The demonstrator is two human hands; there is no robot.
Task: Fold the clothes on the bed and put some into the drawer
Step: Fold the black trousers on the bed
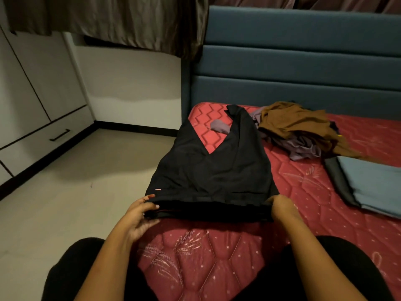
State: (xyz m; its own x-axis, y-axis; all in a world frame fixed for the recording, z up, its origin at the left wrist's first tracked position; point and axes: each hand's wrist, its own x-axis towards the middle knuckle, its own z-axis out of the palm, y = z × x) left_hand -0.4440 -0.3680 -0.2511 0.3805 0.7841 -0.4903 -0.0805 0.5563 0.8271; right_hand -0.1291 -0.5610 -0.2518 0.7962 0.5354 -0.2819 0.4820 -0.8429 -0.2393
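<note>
**A:** Black cloth first. What is it, and where does it lie?

**B:** It's a pair of black trousers (212, 170), spread flat on the red mattress (206, 257) in the middle of the frame. The waistband is toward the bottom and the legs splay in a V toward the blue headboard (303, 68).

**A:** And the hands?

**B:** They're well apart, one at each end of the waistband. The left hand (138, 216) pinches the left corner with its fingers curled round the edge. The right hand (284, 207) grips the right corner, knuckles up.

**A:** Why hold it that way?

**B:** My guess is that holding both corners pulls the band taut, so the cloth lies smooth for a fold. The legs are open, so laying one over the other looks like the step due.

**A:** What's around it?

**B:** At upper right there's a loose heap of brown and lilac clothes (299, 131), close against the right leg. I can't tell whether they touch. A lilac scrap (219, 126) shows in the gap of the V. At the right edge, just below the heap, a folded blue-grey piece (368, 183) lies flat. It's probably finished work, kept clear of the unsorted lot.

**A:** And the drawer?

**B:** The drawer (50, 140) sits low in the white cupboard at the left of the frame, across the floor from the bed. It's closed, so I'd judge storing comes later.
</note>
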